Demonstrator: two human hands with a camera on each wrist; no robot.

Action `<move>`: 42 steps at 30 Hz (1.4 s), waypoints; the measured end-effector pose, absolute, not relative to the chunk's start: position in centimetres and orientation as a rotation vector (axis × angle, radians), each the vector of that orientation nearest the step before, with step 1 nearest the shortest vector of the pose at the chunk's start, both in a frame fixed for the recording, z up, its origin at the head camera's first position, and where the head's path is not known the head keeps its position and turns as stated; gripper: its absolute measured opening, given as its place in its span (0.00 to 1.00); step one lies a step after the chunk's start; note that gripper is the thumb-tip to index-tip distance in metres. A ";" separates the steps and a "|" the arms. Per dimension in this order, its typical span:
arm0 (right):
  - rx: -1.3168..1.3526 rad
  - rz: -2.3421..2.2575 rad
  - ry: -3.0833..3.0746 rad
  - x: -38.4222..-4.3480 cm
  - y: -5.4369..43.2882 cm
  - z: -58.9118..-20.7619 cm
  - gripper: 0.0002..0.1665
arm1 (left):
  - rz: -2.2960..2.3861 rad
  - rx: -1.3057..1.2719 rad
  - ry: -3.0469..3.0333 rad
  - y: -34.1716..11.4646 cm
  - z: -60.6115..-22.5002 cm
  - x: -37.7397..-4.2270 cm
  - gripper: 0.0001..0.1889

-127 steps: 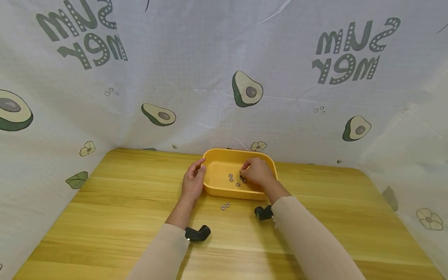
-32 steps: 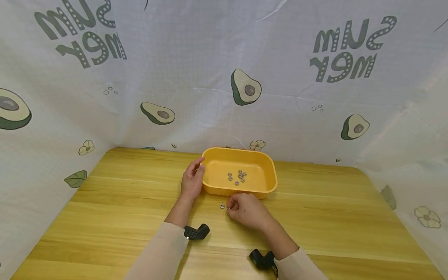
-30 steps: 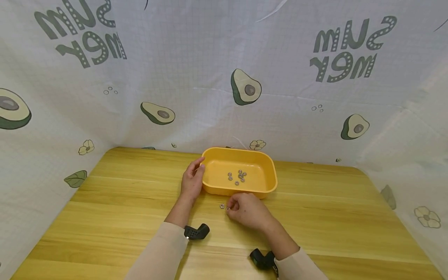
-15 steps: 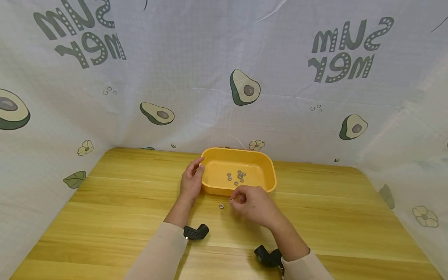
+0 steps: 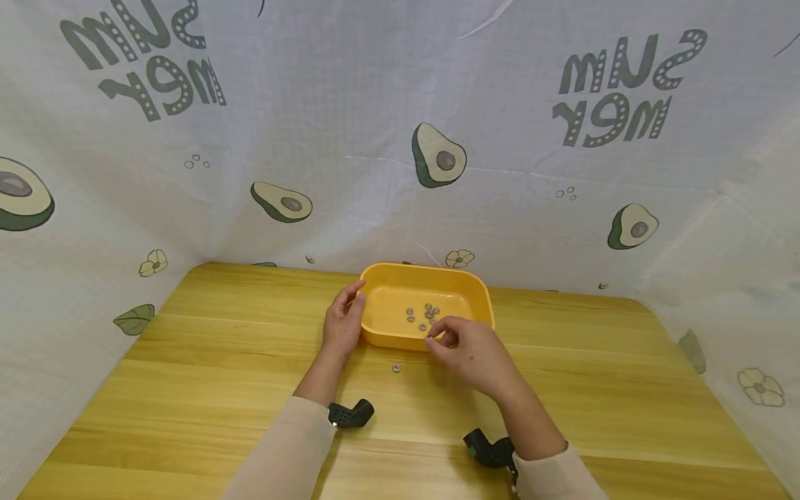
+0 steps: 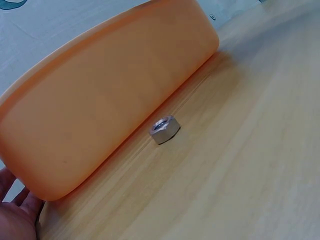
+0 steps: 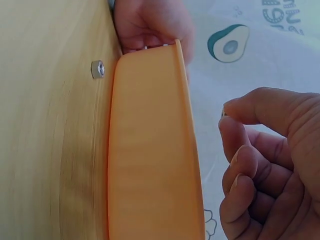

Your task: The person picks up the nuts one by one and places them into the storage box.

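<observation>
A yellow plastic tray (image 5: 381, 339) stands at the back of the wooden table with several metal hex nuts (image 5: 429, 314) lying inside. My left hand (image 5: 342, 323) rests against the tray's left end, fingers touching its outer wall; part of that contact is hidden. Thumb and index finger of my right hand (image 5: 473, 351) pinch a small hex nut (image 7: 223, 115), mostly covered by the fingertips. That hand hovers at the tray's front rim, higher than the wall in the right wrist view. One loose nut (image 6: 165, 130) lies flat on the table just before the tray.
A white cloth with avocado prints (image 5: 350, 125) hangs behind and beside the table (image 5: 206, 389). The tray's back wall stands close to this cloth. Black wrist cameras (image 5: 353, 414) sit on both wrists above the tabletop.
The right hand came out of the tray, picked up one of two nuts from the table, and lifted it up and rightward to the front rim. The left hand stayed put.
</observation>
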State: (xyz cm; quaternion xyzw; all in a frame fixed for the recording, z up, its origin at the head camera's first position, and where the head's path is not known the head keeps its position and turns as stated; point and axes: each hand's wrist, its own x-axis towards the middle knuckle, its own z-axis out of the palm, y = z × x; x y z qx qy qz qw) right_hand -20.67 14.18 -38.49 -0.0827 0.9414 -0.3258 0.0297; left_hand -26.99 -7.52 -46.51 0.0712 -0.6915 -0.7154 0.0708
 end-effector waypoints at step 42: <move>-0.309 -0.805 2.869 -29.3 11.0 -40.1 0.09 | -2.142 0.175 -2.059 -7.6 -46.8 -27.4 0.19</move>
